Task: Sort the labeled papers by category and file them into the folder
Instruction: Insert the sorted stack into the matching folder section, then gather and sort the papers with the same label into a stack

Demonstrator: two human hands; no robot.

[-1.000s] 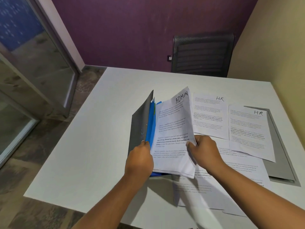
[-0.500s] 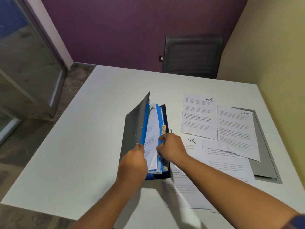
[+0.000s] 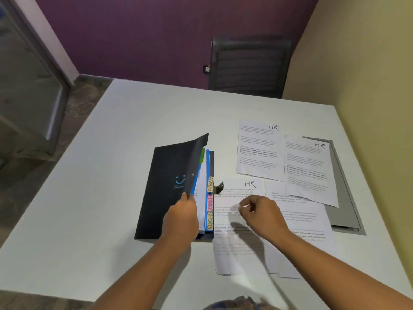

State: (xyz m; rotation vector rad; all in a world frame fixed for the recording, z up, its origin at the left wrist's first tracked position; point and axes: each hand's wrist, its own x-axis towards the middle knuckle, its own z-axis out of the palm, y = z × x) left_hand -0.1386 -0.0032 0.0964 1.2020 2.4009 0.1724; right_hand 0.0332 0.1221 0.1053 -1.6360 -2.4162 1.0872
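Note:
A black folder (image 3: 165, 189) with a blue smiley lies on the white table (image 3: 93, 186). My left hand (image 3: 182, 217) grips its front cover, which hangs nearly closed over blue dividers and white sheets. Tabs ADMIN (image 3: 210, 183), FINANCE and SPORTS stick out on its right edge. My right hand (image 3: 261, 212) hovers just right of the folder above an HR paper (image 3: 237, 199), fingers loosely curled and holding nothing. Two more HR papers (image 3: 259, 151) (image 3: 309, 168) lie farther right, with other sheets (image 3: 301, 222) under them.
A grey folder (image 3: 345, 195) lies flat at the right under the papers, close to the beige wall. A dark mesh chair (image 3: 248, 66) stands behind the table's far edge. A glass door and floor are to the left.
The ADMIN sheet went into the folder and the right hand let go and drew away to the right. The left hand has swung the cover down toward closed.

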